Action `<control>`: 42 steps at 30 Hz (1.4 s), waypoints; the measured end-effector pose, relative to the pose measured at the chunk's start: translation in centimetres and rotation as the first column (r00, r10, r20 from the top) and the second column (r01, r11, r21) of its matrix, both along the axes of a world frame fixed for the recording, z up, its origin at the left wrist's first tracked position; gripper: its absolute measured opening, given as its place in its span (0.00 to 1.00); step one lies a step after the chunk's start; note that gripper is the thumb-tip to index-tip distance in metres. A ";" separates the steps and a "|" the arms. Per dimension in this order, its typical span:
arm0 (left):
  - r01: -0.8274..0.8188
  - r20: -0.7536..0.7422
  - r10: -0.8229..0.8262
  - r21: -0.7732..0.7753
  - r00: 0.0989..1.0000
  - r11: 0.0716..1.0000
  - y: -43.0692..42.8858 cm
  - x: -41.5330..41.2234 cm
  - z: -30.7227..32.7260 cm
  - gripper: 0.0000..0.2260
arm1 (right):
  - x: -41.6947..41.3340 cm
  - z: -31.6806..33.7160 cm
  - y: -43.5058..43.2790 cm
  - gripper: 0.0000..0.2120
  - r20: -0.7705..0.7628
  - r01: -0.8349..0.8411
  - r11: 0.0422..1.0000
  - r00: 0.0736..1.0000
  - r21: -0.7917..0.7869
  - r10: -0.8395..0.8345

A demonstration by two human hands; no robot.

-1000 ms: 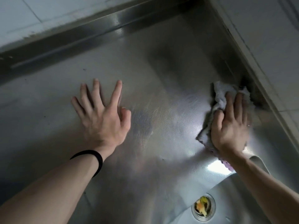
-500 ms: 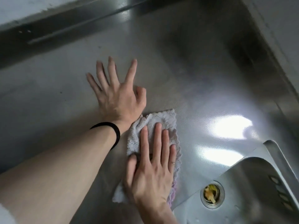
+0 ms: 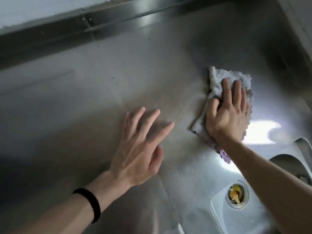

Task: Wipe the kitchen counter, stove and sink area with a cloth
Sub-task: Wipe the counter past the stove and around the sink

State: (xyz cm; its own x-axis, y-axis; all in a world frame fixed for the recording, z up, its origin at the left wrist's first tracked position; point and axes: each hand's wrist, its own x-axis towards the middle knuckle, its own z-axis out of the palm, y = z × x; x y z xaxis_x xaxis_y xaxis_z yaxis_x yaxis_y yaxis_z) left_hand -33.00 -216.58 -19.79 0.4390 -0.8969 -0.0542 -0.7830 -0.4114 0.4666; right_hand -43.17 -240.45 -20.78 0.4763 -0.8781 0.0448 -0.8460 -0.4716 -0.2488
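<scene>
- So this looks like the counter-wiping part of the job: the cloth is down flat on the steel tabletop, off to the right side, just up from the sink and right next to a bright glare patch.
- Right hand is spread flat on top of the cloth, palm down, fingers mostly straight and close together, thumb tucked along the left edge. It's pressing it, not pinching or balling it up.
- The cloth is a pale grey-lilac fluffy thing, a bit crumpled, with a purple corner poking out under the wrist toward the sink.
- Left hand is holding nothing. Open, fingers fanned out, palm down on or just above bare metal, near the cloth but not touching it. Pretty blurry, so can't say for sure it's actually resting there. Looks like bracing to me.
- There's a black band on the left wrist.
- The drain has some yellowish food scraps sitting in it.
- My guess for the next move: keep the palm flat with steady pressure and sweep across the rest of the metal, maybe the back edge by the wall, then the sink itself.
- No stove anywhere in the shot, so can't tell where that part stands.
</scene>
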 end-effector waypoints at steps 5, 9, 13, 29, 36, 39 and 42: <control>0.108 0.170 -0.115 0.051 0.979 0.993 2.0 -0.9 -1.5 0.30 | 1.0 -1.0 -1.4 0.32 0.001 0.054 0.998 0.999 -0.034 -0.054; 0.102 0.193 -0.112 0.062 0.975 0.993 2.0 -0.9 -1.9 0.30 | 0.9 -1.1 1.4 0.30 -0.007 0.140 0.990 0.990 -0.033 -0.141; 0.107 0.177 -0.116 0.057 0.977 0.993 2.2 -0.8 -2.3 0.29 | -1.5 -0.9 11.7 0.30 0.003 0.191 0.982 0.982 -0.015 -0.191; 0.062 0.182 -0.068 0.039 0.981 0.997 1.6 -0.2 -1.9 0.28 | -2.3 0.0 23.5 0.34 -0.116 0.125 0.979 0.987 0.158 -0.108; 0.017 0.253 -0.004 -0.046 0.967 0.999 1.1 0.7 -2.8 0.25 | -1.1 -0.9 22.6 0.33 -0.033 0.117 0.979 0.993 0.169 -0.113; 0.019 0.284 -0.012 -0.023 0.959 1.000 1.2 0.4 -2.7 0.27 | -1.9 -0.8 22.9 0.33 0.034 0.095 0.978 0.994 0.184 -0.103; 0.056 0.302 -0.061 0.025 0.951 0.998 1.1 0.1 -2.4 0.29 | -5.2 -0.9 23.9 0.33 0.054 0.049 0.984 0.997 0.173 -0.059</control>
